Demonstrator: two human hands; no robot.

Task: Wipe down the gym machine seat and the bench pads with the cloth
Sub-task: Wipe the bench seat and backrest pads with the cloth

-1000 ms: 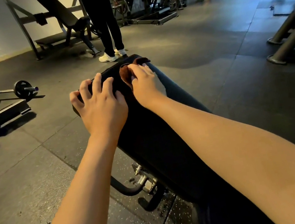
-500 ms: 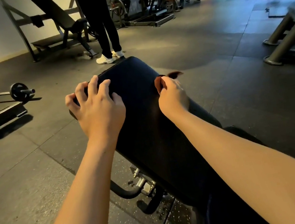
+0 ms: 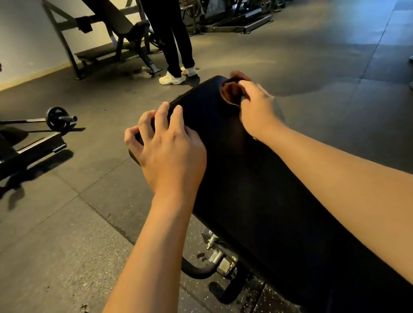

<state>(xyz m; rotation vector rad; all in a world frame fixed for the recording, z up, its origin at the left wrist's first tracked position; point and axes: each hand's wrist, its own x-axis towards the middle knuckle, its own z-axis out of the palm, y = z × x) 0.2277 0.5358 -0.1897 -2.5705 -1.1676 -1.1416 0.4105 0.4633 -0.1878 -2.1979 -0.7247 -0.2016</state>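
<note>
Our left hand (image 3: 168,149) grips the far left edge of the long black vinyl bench pad (image 3: 246,190), fingers bent, thumb hooked over the side, while our right hand (image 3: 257,109) clutches a crumpled reddish-brown cloth (image 3: 229,92) against the pad's far right corner. Beyond that far end a person in black trousers (image 3: 167,26) stands on the dark rubber floor (image 3: 51,250), a small barbell (image 3: 58,118) lying to the left.

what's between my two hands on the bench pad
Only bare black bench pad lies between the left hand and the right hand, which holds the cloth; the head view shows nothing else there.
</note>
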